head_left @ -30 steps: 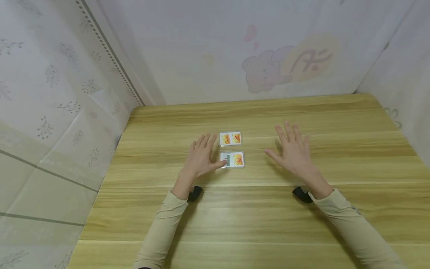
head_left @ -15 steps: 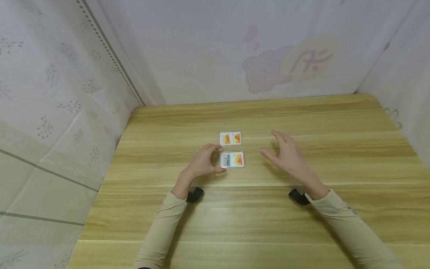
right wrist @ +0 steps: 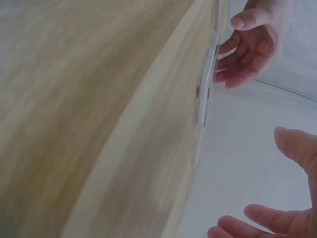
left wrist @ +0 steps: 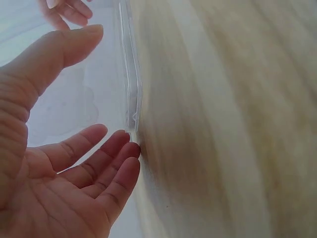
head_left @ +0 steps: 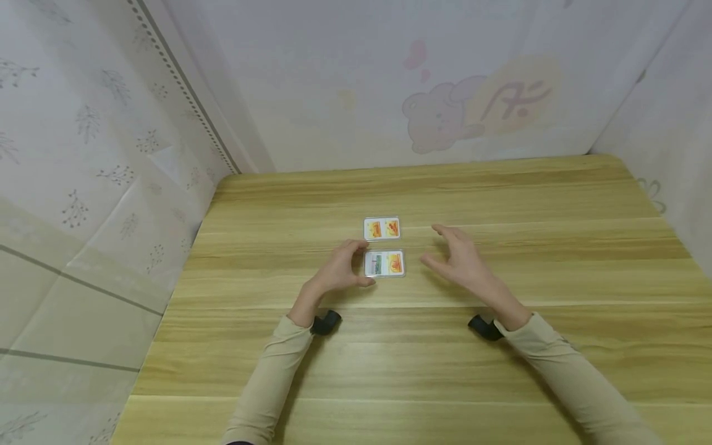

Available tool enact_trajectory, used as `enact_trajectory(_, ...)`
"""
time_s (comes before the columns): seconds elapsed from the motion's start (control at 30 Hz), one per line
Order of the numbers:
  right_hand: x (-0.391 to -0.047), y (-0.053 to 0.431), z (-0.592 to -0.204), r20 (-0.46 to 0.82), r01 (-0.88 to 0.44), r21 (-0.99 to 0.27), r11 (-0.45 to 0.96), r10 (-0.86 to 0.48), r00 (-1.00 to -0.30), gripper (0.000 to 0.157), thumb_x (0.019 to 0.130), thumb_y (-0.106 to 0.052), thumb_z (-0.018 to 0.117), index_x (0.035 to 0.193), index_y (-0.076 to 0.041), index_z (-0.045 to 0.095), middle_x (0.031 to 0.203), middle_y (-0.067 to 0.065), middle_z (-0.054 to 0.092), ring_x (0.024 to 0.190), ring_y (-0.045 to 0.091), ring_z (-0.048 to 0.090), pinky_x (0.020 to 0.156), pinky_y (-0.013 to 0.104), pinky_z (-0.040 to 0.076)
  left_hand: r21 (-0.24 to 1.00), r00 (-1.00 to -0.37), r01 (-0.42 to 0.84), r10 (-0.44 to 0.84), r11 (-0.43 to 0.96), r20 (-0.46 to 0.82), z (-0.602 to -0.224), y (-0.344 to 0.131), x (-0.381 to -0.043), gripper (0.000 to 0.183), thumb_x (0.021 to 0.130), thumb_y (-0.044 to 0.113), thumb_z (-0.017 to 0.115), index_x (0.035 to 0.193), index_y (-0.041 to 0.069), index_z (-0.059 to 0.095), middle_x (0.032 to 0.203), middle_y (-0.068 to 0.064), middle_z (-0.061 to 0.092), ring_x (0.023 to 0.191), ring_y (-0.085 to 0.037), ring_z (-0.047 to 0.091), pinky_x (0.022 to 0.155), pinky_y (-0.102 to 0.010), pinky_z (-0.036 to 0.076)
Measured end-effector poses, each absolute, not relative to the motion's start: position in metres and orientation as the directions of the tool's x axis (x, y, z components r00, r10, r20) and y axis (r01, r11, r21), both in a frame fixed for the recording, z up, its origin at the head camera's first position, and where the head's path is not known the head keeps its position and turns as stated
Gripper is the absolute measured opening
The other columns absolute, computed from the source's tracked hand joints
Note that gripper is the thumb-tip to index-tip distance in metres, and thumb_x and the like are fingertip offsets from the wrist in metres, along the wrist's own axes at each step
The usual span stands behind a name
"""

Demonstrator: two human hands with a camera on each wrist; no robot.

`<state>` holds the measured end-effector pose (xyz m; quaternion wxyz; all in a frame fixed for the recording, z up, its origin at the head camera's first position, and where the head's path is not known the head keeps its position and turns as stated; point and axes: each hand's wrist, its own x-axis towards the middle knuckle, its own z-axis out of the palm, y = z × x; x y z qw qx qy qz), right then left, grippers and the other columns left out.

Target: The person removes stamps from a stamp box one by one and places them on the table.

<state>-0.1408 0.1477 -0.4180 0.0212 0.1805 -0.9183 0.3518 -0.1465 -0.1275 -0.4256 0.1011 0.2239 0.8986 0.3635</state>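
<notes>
Two flat clear cases lie on the wooden table in the head view, one behind the other, each with a white insert bearing two small pictures. The near case [head_left: 387, 264] has a green picture and an orange one; the far case [head_left: 381, 228] has two orange ones. My left hand [head_left: 335, 270] is at the near case's left end, thumb by its front edge and fingers by its back edge. A wide gap parts that thumb from the fingers [left wrist: 121, 178] in the left wrist view. My right hand [head_left: 466, 262] hovers right of the cases, thumb and fingers spread, holding nothing.
The wooden table [head_left: 389, 371] reaches back to a pale wall covering [head_left: 311, 74] with a printed bear. A patterned covering [head_left: 111, 216] runs along the left side. Black wrist pieces [head_left: 486, 328] sit under both wrists.
My left hand has lowered from above the near case to its left end, its fingers bending in. The right hand has moved left toward the cases. Both cases have stayed in place.
</notes>
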Motion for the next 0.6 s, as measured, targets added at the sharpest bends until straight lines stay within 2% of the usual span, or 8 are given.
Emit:
enact_trajectory(0.43,-0.144,0.128,-0.422,0.166,-0.386,-0.675,0.629,-0.38,-0.91,0.068,0.077,-0.026,0.077,0.129,0.007,0.047,0.123,0.027,0.054,0.112,0.04,0.052,0.092,0.052,0.043,0.657,-0.889,0.318,0.455,0.684,-0.044,-0.432,-0.124,-0.151,0.073,0.064,0.01,0.085,0.125,-0.009,0.05,0.119,-0.019,0.052,0.109,-0.029,0.049,0.098,-0.038,0.039)
enact_trajectory(0.6,-0.145,0.121,-0.422,0.118,-0.351,-0.695,0.627,-0.383,-0.916,0.069,0.076,-0.028,0.078,0.129,0.006,0.049,0.123,0.025,0.054,0.112,0.038,0.052,0.092,0.051,0.043,0.648,-0.892,0.311,0.449,0.695,-0.054,-0.43,-0.123,-0.151,0.071,0.064,0.01,0.085,0.123,-0.01,0.052,0.116,-0.019,0.051,0.107,-0.029,0.047,0.096,-0.039,0.04)
